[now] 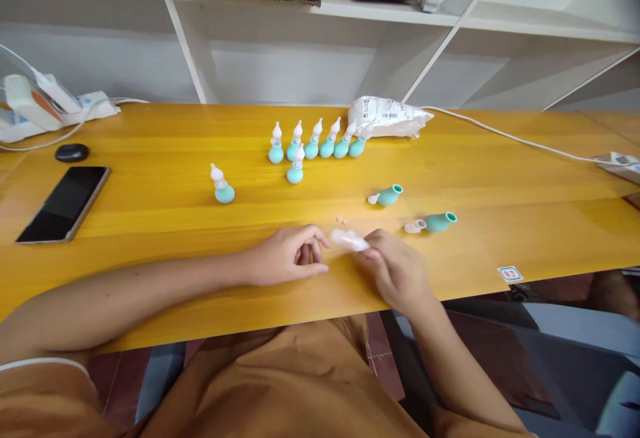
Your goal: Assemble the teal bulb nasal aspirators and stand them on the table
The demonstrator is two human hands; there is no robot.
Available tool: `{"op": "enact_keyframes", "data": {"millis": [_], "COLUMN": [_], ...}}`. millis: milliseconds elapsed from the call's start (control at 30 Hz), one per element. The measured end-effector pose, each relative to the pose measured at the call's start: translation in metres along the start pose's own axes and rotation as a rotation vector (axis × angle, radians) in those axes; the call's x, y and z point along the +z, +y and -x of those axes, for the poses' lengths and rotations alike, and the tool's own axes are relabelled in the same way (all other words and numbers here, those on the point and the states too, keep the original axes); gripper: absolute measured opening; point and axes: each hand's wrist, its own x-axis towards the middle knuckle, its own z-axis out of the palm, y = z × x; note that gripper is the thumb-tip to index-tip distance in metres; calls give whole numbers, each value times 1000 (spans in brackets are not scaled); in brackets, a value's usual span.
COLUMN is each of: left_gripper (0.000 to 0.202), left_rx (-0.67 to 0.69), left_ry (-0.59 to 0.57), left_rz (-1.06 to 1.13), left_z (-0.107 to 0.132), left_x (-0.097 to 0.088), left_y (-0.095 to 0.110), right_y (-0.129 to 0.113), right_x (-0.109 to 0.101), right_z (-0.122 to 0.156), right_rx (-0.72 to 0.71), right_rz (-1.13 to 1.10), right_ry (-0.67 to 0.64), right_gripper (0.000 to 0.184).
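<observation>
Pinched in my right hand [397,265] is a translucent whitish nozzle piece [349,239], blurred by motion. To its left, my left hand [293,253] is held over the table with thumb and curled fingers apart, holding nothing. Two tiny ring-like pieces [341,220] lie just beyond the hands. A teal rubber bulb [441,222] lies on its side to the right, with a clear connector [415,226] at its left end. Farther back lies another teal bulb [390,195] beside a small whitish tip [373,199].
Several teal bulb aspirators [311,149] with pale tips stand in a back row, one [295,173] just in front. Another aspirator [223,190] leans at left. A white plastic package [387,118], a phone [65,203], a black mouse [72,153] and a power strip [95,106] are also here.
</observation>
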Motion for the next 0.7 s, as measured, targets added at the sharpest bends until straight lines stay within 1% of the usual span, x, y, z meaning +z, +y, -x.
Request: {"op": "enact_keyframes", "data": {"millis": [67, 100, 167, 233, 267, 333, 433, 533, 633, 700], "left_gripper": [26, 24, 24, 26, 26, 25, 22, 22, 22, 22], "left_rx": [23, 33, 41, 40, 38, 38, 39, 35, 42, 52], "left_ry": [-19, -24, -41, -61, -66, -69, -69, -73, -81, -87], "left_rz": [-31, -51, -77, -92, -100, -114, -136, -154, -163, -177], "left_z": [0, 0, 1, 2, 2, 2, 3, 3, 2, 2], "left_x": [0, 1, 1, 1, 1, 1, 0, 0, 0, -1], "left_y": [-2, -2, -3, -3, -3, -3, -2, -2, -3, -3], "right_y": [11, 18, 37, 57, 65, 78, 89, 98, 110, 118], "right_x": [-18, -28, -47, -60, -62, -62, -54, -49, -47, -46], "right_z": [3, 5, 9, 14, 16, 18, 19, 22, 28, 33], "right_rx": [57, 111, 232, 343, 360, 450, 541, 585, 638, 663], "right_rz": [142, 224, 350, 421, 408, 263, 52, -39, -92, -75], "right_ry": [219, 339, 529, 586, 617, 594, 573, 566, 495, 455], "right_gripper": [27, 29, 37, 43, 46, 45, 42, 44, 51, 56]}}
